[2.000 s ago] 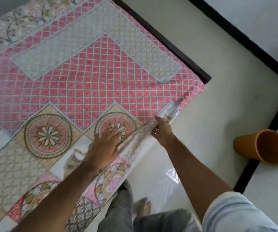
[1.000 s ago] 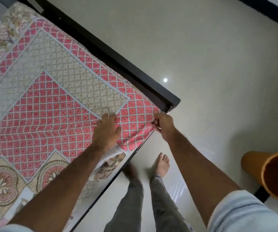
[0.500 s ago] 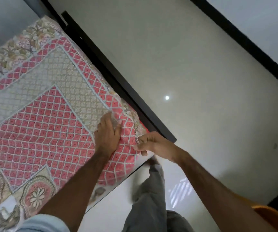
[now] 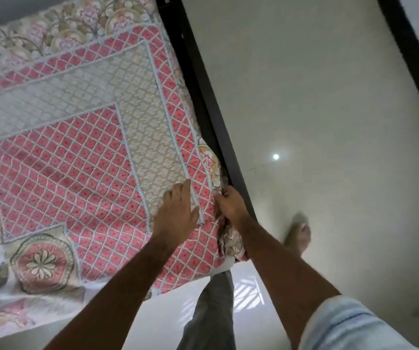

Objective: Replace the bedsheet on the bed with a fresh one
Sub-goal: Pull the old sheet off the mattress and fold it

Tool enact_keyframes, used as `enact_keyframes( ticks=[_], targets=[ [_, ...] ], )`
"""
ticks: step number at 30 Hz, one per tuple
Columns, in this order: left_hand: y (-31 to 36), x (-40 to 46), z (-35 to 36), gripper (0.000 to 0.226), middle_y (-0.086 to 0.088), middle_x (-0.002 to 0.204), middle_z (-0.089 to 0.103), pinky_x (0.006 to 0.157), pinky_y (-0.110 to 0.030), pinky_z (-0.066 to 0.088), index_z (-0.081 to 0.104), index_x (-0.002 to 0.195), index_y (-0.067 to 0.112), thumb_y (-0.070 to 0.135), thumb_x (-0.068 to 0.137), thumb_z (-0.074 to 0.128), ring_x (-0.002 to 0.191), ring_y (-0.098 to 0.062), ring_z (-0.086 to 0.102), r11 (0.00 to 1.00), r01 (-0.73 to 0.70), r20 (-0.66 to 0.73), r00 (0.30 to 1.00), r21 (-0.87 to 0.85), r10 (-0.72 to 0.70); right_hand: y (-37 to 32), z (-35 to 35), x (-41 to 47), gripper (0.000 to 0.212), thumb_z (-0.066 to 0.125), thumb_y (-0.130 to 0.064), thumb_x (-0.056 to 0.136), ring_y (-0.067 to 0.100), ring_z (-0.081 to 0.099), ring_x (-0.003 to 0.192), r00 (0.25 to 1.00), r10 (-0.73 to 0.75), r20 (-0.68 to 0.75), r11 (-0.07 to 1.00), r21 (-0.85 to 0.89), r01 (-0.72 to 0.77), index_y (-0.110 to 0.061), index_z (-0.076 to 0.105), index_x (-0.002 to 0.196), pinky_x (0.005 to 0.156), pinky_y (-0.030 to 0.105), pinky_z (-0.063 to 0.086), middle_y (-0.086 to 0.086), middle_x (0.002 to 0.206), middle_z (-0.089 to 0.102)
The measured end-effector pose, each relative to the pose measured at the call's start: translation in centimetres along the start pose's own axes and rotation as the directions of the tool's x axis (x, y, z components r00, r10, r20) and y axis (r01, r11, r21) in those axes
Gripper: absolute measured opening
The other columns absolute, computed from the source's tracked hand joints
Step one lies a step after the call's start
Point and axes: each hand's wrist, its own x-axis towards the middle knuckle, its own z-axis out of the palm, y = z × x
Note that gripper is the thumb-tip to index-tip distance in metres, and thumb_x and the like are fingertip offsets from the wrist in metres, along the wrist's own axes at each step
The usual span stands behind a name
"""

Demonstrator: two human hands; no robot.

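pale glossy floor (image 4: 329,122) fills the right of the frame, with a dark bed frame (image 4: 213,117) running diagonally from top centre down to the middle. compared with half a second ago, the view has swung so the bed's far corner now shows at upper centre, the orange pot at lower right has gone from sight, and a bare foot (image 4: 298,236) shows at right of centre. the left hand (image 4: 178,213) has slid slightly toward the edge and lies flat, fingers straight, pressing the sheet (image 4: 77,160). the right hand (image 4: 231,205) has moved up along the edge and now pinches the sheet's hem against the frame, fingers curled on the cloth. the sheet covers the bed across the left half of the frame: pink lattice with a grey-beige band, floral border at top, round medallions at lower left. its corner hangs bunched below the right hand.
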Motion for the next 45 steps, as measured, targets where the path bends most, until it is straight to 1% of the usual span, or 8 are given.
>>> enact_keyframes(
  ticks=[5, 12, 21, 30, 33, 36, 38, 45],
  targets=[
    [1.6, 1.1, -1.1, 0.064, -0.014, 0.155, 0.030, 0.103, -0.048, 0.048, 0.019, 0.159, 0.022, 0.045, 0.105, 0.045, 0.133, -0.029, 0.046, 0.926, 0.215, 0.002, 0.974, -0.310, -0.225, -0.7, -4.2, 0.1, 0.019, 0.060, -0.003, 0.096, 0.025, 0.060, 0.084, 0.908, -0.250, 0.335, 0.957, 0.229, 0.179, -0.015, 0.060, 0.081, 0.085, 0.042, 0.049, 0.013, 0.088, 0.063],
    [6.2, 6.1, -4.5, 0.065, -0.025, 0.137, 0.041, 0.092, -0.040, 0.050, 0.043, 0.145, 0.016, 0.055, 0.096, 0.059, 0.115, -0.037, 0.057, 0.603, 0.606, 0.290, 0.788, -0.520, -0.543, -6.7, -15.6, -4.7, 0.007, 0.064, -0.015, 0.096, -0.003, 0.061, 0.070, 0.273, -0.201, 0.941, 0.811, 0.004, 0.586, -0.013, 0.070, 0.100, 0.072, 0.018, 0.050, -0.017, 0.076, 0.065],
    [9.9, 9.3, -4.5, 0.082, -0.020, 0.154, 0.029, 0.103, -0.055, 0.043, 0.027, 0.150, 0.017, 0.068, 0.091, 0.054, 0.126, -0.044, 0.052, 0.746, 0.661, 0.257, 0.709, 0.084, -0.657, -6.7, -21.9, 4.0, 0.019, 0.059, -0.028, 0.098, 0.017, 0.069, 0.075, 0.749, -0.192, 0.635, 0.880, -0.226, 0.417, -0.024, 0.063, 0.080, 0.074, 0.034, 0.051, -0.001, 0.078, 0.071],
    [9.7, 11.4, -4.0, 0.038, -0.005, 0.111, 0.063, 0.084, -0.040, 0.049, 0.054, 0.121, 0.015, 0.046, 0.104, 0.041, 0.098, -0.027, 0.066, 0.749, 0.645, 0.103, 0.764, -0.153, -0.637, -15.3, -19.0, 11.9, 0.018, 0.056, -0.005, 0.098, 0.007, 0.065, 0.066, 0.792, -0.114, 0.600, 0.918, -0.242, 0.315, -0.013, 0.060, 0.082, 0.054, 0.011, 0.045, 0.006, 0.081, 0.067],
    [12.5, 13.7, -3.9, 0.036, -0.004, 0.096, 0.067, 0.066, -0.037, 0.054, 0.060, 0.111, 0.012, 0.042, 0.106, 0.041, 0.082, -0.023, 0.068, 0.492, 0.668, 0.228, 0.694, -0.558, -0.683, -19.4, -16.1, 14.5, 0.015, 0.054, -0.004, 0.095, 0.016, 0.065, 0.076, 0.810, -0.067, 0.583, 0.907, -0.302, 0.293, -0.015, 0.061, 0.088, 0.060, 0.019, 0.048, 0.007, 0.087, 0.069],
    [14.4, 16.7, -3.0, 0.044, -0.006, 0.094, 0.073, 0.045, -0.032, 0.054, 0.062, 0.116, 0.014, 0.052, 0.103, 0.046, 0.064, -0.024, 0.069, -0.486, 0.430, 0.649, 0.499, -0.761, -0.574, -24.3, -12.8, 16.6, 0.012, 0.054, -0.006, 0.096, 0.016, 0.063, 0.079, 0.838, -0.049, 0.544, 0.884, -0.368, 0.290, -0.010, 0.060, 0.105, 0.061, 0.017, 0.050, 0.011, 0.098, 0.068],
    [14.7, 18.3, -2.6, 0.043, -0.007, 0.107, 0.073, 0.047, -0.033, 0.053, 0.058, 0.128, 0.016, 0.050, 0.105, 0.042, 0.081, -0.029, 0.072, -0.811, 0.096, 0.748, 0.460, -0.578, -0.479, -26.7, -10.7, 18.1, 0.025, 0.058, -0.018, 0.098, 0.021, 0.064, 0.089, 0.856, -0.027, 0.516, 0.860, -0.424, 0.283, -0.008, 0.056, 0.121, 0.075, 0.029, 0.053, 0.013, 0.109, 0.068],
    [12.2, 21.1, -2.0, 0.029, -0.008, 0.110, 0.069, 0.045, -0.035, 0.057, 0.052, 0.129, 0.010, 0.027, 0.112, 0.035, 0.085, -0.021, 0.071, -0.806, -0.585, 0.839, 0.392, -0.090, -0.378, -31.5, -5.5, 23.2, 0.019, 0.066, -0.022, 0.095, 0.021, 0.067, 0.094, 0.857, 0.068, 0.510, 0.797, -0.545, 0.261, -0.009, 0.062, 0.109, 0.082, 0.033, 0.055, 0.011, 0.109, 0.069]
  ],
)
